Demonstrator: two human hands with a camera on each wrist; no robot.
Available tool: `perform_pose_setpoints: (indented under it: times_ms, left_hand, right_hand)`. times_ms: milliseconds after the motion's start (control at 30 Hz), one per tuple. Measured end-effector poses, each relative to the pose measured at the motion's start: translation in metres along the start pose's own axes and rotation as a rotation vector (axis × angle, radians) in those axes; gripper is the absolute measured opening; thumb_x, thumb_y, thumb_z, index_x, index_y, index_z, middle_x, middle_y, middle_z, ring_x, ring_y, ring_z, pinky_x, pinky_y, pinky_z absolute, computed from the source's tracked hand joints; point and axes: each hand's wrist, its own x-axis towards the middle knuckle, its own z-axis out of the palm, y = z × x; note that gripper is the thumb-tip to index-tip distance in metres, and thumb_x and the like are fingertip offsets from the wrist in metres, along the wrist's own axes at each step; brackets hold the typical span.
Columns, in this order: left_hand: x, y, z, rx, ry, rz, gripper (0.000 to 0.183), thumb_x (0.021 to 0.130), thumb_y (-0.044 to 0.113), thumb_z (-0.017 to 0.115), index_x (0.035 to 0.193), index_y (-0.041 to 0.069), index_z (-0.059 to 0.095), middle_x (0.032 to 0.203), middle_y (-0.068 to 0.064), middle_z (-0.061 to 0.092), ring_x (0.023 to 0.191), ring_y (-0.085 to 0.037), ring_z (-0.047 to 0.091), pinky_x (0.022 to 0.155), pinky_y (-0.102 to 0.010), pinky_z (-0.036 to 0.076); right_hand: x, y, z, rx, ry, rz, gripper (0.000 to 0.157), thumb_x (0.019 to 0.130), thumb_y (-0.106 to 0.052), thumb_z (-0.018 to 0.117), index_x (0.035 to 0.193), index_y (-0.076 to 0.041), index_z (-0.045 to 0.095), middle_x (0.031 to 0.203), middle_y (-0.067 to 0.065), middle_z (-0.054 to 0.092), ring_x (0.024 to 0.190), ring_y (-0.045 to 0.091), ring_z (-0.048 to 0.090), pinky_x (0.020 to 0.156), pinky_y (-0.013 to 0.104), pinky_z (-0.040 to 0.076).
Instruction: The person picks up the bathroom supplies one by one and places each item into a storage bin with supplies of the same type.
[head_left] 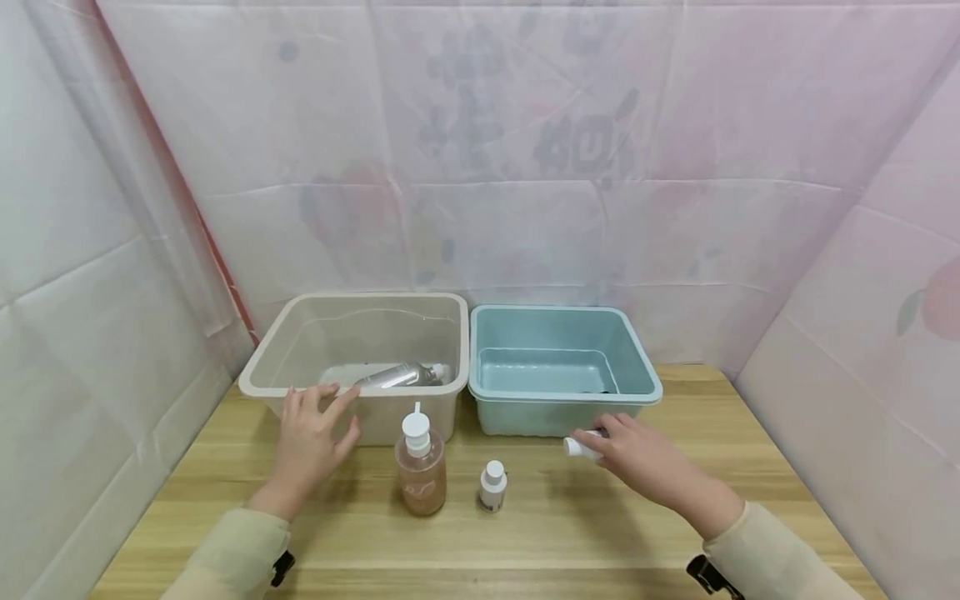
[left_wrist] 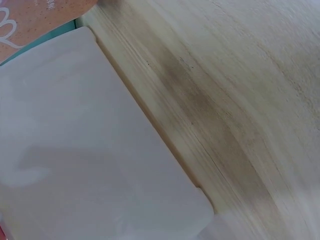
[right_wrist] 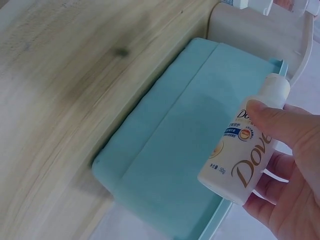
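My right hand [head_left: 637,454] grips a small white Dove bottle [right_wrist: 242,150], tilted, just in front of the light-blue bin [head_left: 540,417]. In the right wrist view the thumb presses on the label side and the fingers curl behind. My left hand [head_left: 309,433] is at the front rim of the beige bin [head_left: 382,421], fingers spread and lightly bent, holding nothing; whether they touch the rim is hard to tell. A clear bottle with a white cap [head_left: 401,375] lies inside the beige bin. The left wrist view shows the bin's wall [left_wrist: 100,140] but no hand.
A pump bottle of pinkish liquid [head_left: 422,483] stands in front of the beige bin. Right of it is a small white capped bottle [head_left: 492,487], upright on the wooden table [head_left: 420,550]. Something dark shows low in the blue bin. Pale printed sheets [head_left: 525,233] surround the table's back and sides.
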Motion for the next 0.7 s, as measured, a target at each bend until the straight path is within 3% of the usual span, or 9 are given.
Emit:
perform_pose_setpoints:
  times_ms: [700]
  left_hand:
    - [-0.0015,0.0002,-0.0007,0.003,-0.034,-0.019,0.043,0.082,0.034,0.043,0.108,0.007,0.066,0.100,-0.024,0.053,0.088,-0.045,0.047,0.086,-0.069,0.031]
  right_hand:
    - [-0.0045,-0.0023,-0.0035,-0.008,-0.033,0.041,0.049,0.068,-0.016,0.079,0.115,-0.016,0.065,0.096,0.007,0.058,0.083,0.023,0.056,0.065,0.036,0.051]
